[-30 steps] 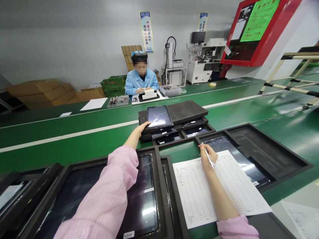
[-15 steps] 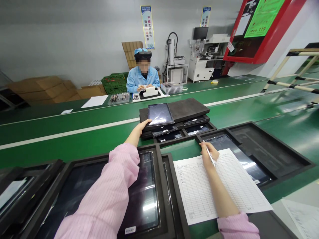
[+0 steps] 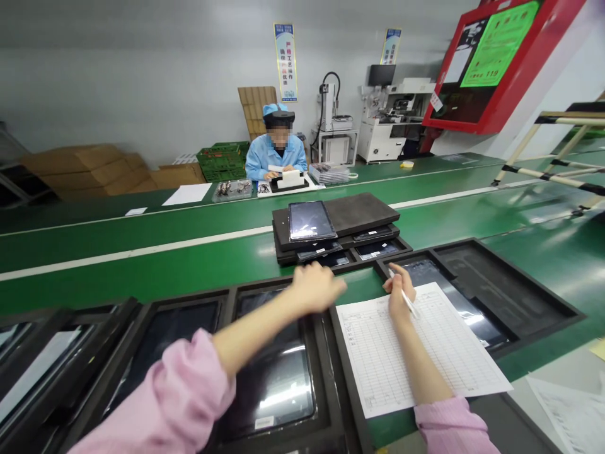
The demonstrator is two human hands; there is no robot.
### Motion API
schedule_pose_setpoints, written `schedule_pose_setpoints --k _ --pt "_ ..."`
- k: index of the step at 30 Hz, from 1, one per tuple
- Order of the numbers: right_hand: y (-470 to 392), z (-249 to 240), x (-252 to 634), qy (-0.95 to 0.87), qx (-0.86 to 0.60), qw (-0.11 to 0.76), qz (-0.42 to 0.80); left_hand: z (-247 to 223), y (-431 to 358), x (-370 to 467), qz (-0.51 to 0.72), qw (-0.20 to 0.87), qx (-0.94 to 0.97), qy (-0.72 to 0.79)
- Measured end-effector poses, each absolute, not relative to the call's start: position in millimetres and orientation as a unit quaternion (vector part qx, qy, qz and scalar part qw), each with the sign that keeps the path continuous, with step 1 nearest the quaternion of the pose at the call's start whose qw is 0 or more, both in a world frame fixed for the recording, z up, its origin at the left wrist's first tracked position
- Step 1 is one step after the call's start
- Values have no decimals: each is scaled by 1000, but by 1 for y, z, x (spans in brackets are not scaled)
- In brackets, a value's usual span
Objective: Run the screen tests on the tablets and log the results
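My right hand [image 3: 401,294] is closed around a silver-white pen [image 3: 407,299], over the top of a printed form [image 3: 420,347] with a ruled grid. My left hand [image 3: 317,287] hovers above the upper edge of a black foam tray [image 3: 326,378], which has a dark-screened tablet [image 3: 278,378] in it. Motion smears its fingers, and I see nothing held there. Just beyond, another tablet [image 3: 311,221] leans on a stack of black foam trays [image 3: 363,211], apart from my left hand. To the right, a tablet [image 3: 454,296] lies in one side of an open foam tray [image 3: 515,293], partly under the form.
Several more foam trays [image 3: 101,359] with tablets lean at the left. Across the green bench [image 3: 212,243], a co-worker in blue [image 3: 276,157] sits by a plastic tray of small parts [image 3: 232,190]. A pipe rack [image 3: 558,151] stands on the right, and papers [image 3: 571,410] lie lower right.
My left hand has let go of the tablet on the stack and drawn back toward me, to the right. My right hand stays by the form with the pen.
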State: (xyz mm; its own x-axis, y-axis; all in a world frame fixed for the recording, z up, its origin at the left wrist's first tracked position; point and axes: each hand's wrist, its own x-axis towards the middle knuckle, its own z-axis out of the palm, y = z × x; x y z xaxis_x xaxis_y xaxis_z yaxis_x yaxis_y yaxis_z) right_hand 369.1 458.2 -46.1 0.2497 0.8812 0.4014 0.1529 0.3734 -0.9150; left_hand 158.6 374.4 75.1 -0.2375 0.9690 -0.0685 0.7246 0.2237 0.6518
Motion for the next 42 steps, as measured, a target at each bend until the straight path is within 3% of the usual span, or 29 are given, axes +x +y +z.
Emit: schedule_pose_setpoints --k 3,6,8,11,18,30,42 --pt "452 -35 372 -561 -436 628 317 25 286 242 156 287 672 664" --pt "432 -27 374 -599 -410 582 367 -43 231 311 -28 133 771 622" --pt "408 -30 374 -627 -404 534 397 -78 217 337 -42 -13 737 675" --pt "370 -45 370 -658 -406 468 428 -101 216 342 -28 -114 706 699" --pt "342 -74 357 -640 -471 429 430 -88 225 309 62 -103 747 654" --pt "341 -73 355 -645 -497 431 390 -87 221 313 82 -150 729 663" --pt "344 -76 353 -663 -487 429 372 -82 224 309 57 -114 739 662"
